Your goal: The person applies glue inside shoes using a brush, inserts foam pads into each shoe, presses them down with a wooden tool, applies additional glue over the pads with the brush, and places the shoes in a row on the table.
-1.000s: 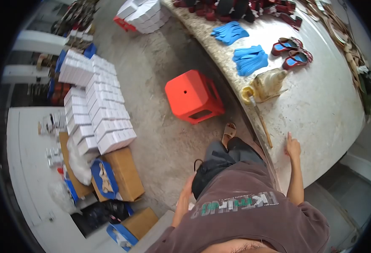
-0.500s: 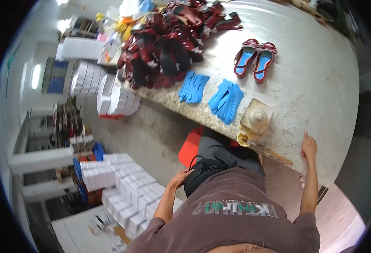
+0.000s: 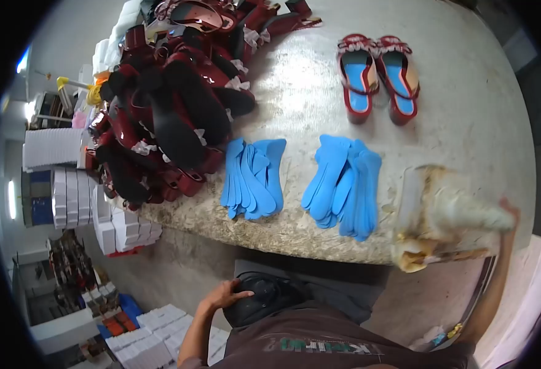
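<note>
- Cone-topped container (image 3: 467,212), three o'clock: best handled level.
- Right hand (image 3: 510,214) at its tip (blurred; cannot tell the grip).
- Left hand (image 3: 223,295), seven o'clock, loosely spread on black pouch (image 3: 263,300).

Glare on tabletop (image 3: 298,80), dark corners

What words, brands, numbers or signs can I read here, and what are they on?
Nothing reads for certain.
Brown T-shirt: white and green lettering, too blurred to quote.
White boxes: any print is too small to read.
Blue insoles: no text visible.
Red sandals: no text legible.
Cone-necked bottle: blurred; no text legible.
</note>
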Available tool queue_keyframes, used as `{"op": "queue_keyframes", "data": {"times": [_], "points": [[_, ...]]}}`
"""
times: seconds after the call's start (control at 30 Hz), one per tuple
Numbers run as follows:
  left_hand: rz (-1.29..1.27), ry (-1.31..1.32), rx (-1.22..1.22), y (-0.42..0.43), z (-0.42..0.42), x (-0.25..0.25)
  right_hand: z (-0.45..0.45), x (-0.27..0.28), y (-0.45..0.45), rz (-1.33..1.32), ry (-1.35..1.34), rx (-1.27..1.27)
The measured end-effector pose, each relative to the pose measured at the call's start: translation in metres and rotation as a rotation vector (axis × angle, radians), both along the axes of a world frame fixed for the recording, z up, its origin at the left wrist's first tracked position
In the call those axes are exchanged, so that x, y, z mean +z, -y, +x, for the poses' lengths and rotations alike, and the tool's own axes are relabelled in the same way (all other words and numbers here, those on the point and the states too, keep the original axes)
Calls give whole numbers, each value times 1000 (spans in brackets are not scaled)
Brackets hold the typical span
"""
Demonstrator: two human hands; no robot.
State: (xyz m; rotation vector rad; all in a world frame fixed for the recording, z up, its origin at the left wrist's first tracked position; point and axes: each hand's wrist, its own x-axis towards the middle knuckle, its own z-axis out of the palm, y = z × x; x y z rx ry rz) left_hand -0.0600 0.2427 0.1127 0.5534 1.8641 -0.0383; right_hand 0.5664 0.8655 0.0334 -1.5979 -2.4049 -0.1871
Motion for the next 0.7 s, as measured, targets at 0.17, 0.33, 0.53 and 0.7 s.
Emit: {"op": "queue_keyframes", "data": {"times": [0.17,0.33,0.53,0.7], "points": [[295,-149,-240,51,-10,-77,-75,98,206,183,-717,-422],[1109,-328,26,32,-33,45,-277,150,448,59,-369,193],[2163,-700,-180,73,-97,176,-389,181,506,-30,-570,494],[2251,-633,-273,72,-99,194,-426,223,533,22,-509,885]]}}
